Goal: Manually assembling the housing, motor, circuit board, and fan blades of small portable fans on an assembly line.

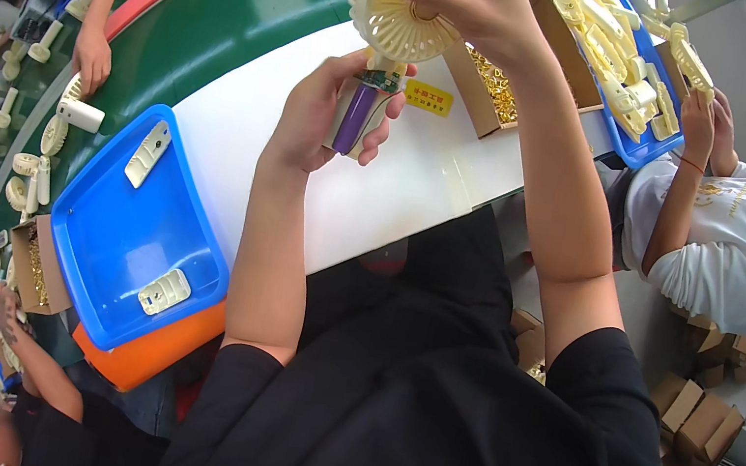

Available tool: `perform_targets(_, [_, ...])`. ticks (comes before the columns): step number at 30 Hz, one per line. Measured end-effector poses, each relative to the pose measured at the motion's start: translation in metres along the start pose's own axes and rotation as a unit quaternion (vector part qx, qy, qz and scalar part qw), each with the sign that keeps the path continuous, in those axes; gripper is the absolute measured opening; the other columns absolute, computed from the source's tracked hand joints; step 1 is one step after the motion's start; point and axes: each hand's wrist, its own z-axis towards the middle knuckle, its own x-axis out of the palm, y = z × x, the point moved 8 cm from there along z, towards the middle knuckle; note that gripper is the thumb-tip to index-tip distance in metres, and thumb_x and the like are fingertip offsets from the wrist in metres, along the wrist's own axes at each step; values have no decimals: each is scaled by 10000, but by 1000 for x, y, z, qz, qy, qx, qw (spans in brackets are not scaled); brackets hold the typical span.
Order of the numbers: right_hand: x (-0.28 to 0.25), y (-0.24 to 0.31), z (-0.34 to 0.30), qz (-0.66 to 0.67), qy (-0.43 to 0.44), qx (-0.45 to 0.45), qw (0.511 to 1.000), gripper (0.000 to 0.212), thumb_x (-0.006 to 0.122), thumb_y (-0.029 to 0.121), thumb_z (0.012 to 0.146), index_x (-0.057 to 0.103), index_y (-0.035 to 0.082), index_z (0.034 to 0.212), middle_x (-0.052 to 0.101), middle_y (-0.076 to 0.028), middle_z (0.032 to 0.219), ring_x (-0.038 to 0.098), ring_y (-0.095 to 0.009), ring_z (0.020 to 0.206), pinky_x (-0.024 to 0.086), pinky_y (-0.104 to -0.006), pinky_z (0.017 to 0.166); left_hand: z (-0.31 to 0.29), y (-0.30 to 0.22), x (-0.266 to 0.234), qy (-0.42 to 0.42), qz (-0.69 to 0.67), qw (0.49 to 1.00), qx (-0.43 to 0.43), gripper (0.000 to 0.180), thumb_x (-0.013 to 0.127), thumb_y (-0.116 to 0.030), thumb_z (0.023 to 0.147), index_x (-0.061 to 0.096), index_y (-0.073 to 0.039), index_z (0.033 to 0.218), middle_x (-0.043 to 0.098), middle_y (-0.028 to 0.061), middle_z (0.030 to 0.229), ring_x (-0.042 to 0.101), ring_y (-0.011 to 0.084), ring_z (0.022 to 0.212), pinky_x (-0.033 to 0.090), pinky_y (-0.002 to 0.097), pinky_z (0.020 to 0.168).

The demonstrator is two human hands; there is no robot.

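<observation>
A cream handheld fan [396, 18] is held upright over the far side of the white table. Its handle is uncovered, with a purple cylindrical battery [351, 119] and a small green circuit board [382, 80] showing. My left hand [312, 113] is closed around the handle, fingers curling past the battery. At the top, my right hand [483, 3] grips the round slatted fan head, its thumb lying across the front. Part of the right hand's fingers is hidden behind the head.
A blue tray [108, 236] on the left carries two cream handle shells [147, 153]. Beyond my right forearm stand a cardboard box [465, 80] of small gold parts and a blue tray [640, 160] heaped with cream shells. A green conveyor [264, 4] runs behind; co-workers sit both sides.
</observation>
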Motion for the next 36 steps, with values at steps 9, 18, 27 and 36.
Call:
perform_targets(9, [1,-18,-4,4,-47,-32,998,469,920,251,762,668,-21,1048,704,-37,919,652,-83,814,542,-222,689,-6,1,11,-1,29,999,-16,432,369,-267,1012,544,73,1212,627,157,825,538,160,480,461,294,396])
perform_targets(18, [-6,-13,-22,84,-111,-93,986,574,964,324,689,665,-14,1043,700,-29,953,651,-86,817,544,-228,707,-8,-7,19,-30,134,989,57,352,379,-194,1042,538,45,1246,625,150,833,528,146,478,461,277,423])
perform_targets(27, [-22,-24,-22,-90,-75,-49,992,548,979,286,667,672,-2,1018,708,-21,908,661,-86,816,550,-234,719,-7,-6,19,-35,125,990,56,316,412,-175,1039,555,42,1218,639,137,842,522,127,475,452,264,437])
perform_targets(36, [-14,-18,-22,-80,-29,14,996,451,955,226,706,680,-4,979,718,-32,867,661,-79,782,551,-239,706,-8,-6,17,-74,222,969,83,302,445,-144,995,575,53,1183,654,115,812,526,106,485,442,259,445])
